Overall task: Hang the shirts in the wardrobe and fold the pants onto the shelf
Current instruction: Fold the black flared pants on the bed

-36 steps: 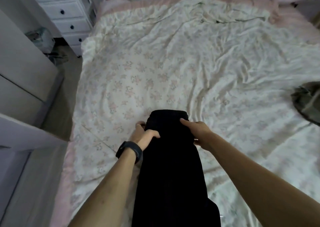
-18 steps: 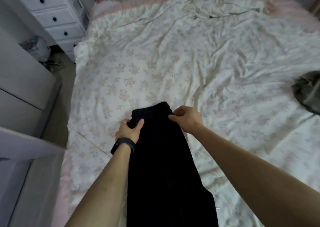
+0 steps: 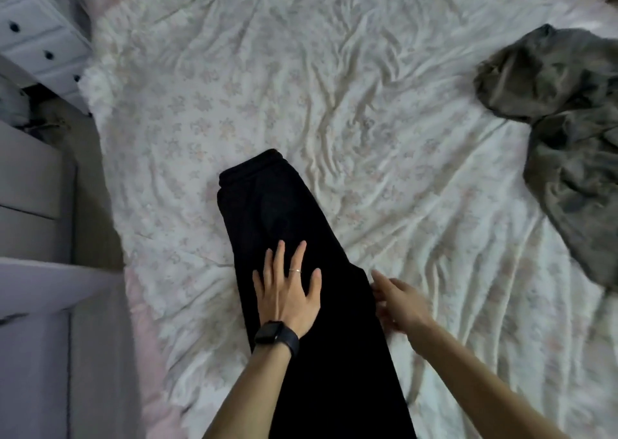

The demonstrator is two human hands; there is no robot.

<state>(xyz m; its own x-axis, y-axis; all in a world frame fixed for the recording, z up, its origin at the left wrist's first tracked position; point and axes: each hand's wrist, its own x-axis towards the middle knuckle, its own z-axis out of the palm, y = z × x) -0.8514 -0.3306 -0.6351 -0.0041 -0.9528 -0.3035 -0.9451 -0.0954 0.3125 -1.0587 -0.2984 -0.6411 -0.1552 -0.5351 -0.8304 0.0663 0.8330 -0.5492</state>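
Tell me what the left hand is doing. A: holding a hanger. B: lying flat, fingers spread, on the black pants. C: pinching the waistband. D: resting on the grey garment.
B: the left hand lies flat, fingers straight and spread, palm down on the black pants.

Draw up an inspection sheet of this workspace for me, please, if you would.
Surface: bed covered by a wrinkled floral sheet.
Job's things: black pants laid lengthwise, waistband away from the person; crumpled grey garment at the bed's right side.
Clutter: indistinct items on the floor at left.
Hands: left hand flat on the pants, fingers spread, smartwatch on the wrist; right hand open at the pants' right edge, blurred.
Cables: nothing seen.
Surroundings: white chest of drawers upper left; grey cabinet at left.
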